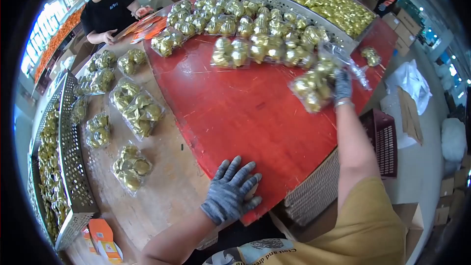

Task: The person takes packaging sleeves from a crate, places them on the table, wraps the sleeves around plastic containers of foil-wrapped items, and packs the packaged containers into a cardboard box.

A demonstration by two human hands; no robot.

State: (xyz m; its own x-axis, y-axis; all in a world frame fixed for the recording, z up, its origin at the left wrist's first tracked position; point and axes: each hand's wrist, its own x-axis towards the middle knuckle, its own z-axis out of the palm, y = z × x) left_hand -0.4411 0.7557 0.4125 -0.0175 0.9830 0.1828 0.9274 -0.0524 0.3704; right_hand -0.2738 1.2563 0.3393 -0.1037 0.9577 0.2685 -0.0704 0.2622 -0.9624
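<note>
My left hand (230, 191), in a grey striped glove, lies on the near edge of the red board (235, 113) with its fingers spread, holding nothing. My right hand (343, 86), gloved too, is reached out to the right side of the board. Its fingers close on a clear plastic bag of gold foil-wrapped balls (314, 88), slightly blurred. Behind it, similar bags of gold balls (265, 49) stand in several rows along the far side. A loose clear plastic bag (336, 51) lies beyond my right hand.
Perforated metal trays of gold balls stand at the back (314, 0) and left (71, 152). More filled bags (137, 108) lie on the wooden tabletop. Orange cards (149, 28) lie near a person in black (110, 10). A maroon crate (382, 142) stands below, right.
</note>
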